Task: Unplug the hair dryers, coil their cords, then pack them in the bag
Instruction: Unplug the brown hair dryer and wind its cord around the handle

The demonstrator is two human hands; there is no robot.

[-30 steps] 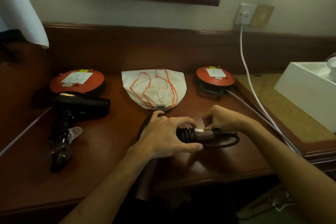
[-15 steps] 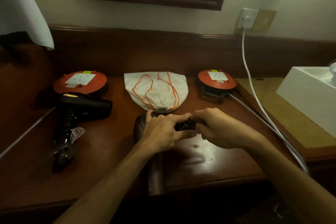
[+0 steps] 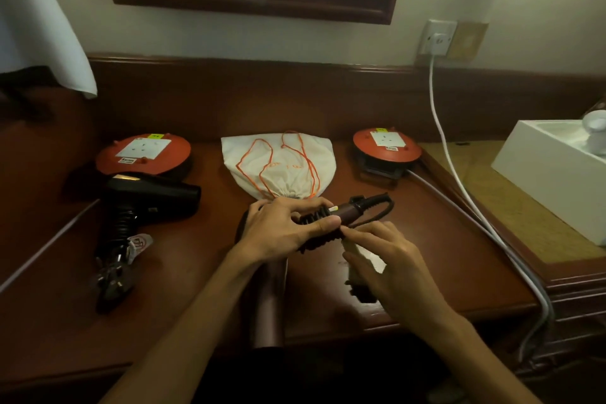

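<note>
A maroon hair dryer (image 3: 267, 298) lies on the desk with its barrel pointing toward me. My left hand (image 3: 282, 226) grips its handle, around which the dark cord (image 3: 319, 223) is wound. The cord's free end loops out past the handle at the right. My right hand (image 3: 390, 269) holds the plug end with its white tag just below the handle. A black hair dryer (image 3: 147, 198) lies at the left with its cord coiled on the handle and its plug (image 3: 111, 282) free. The cream drawstring bag (image 3: 278, 167) with orange cord lies flat behind my hands.
Two orange cord reels (image 3: 144, 154) (image 3: 387, 146) with sockets sit at the back left and back right of the wooden desk (image 3: 183, 272). A white cable (image 3: 442, 141) runs from the wall socket (image 3: 437, 38) down the right side. A white box (image 3: 554, 174) stands at the right.
My right hand has dropped from the handle toward me, drawing the plug end with its tag down. The wound handle and cord loop show again. The view has shifted closer.
</note>
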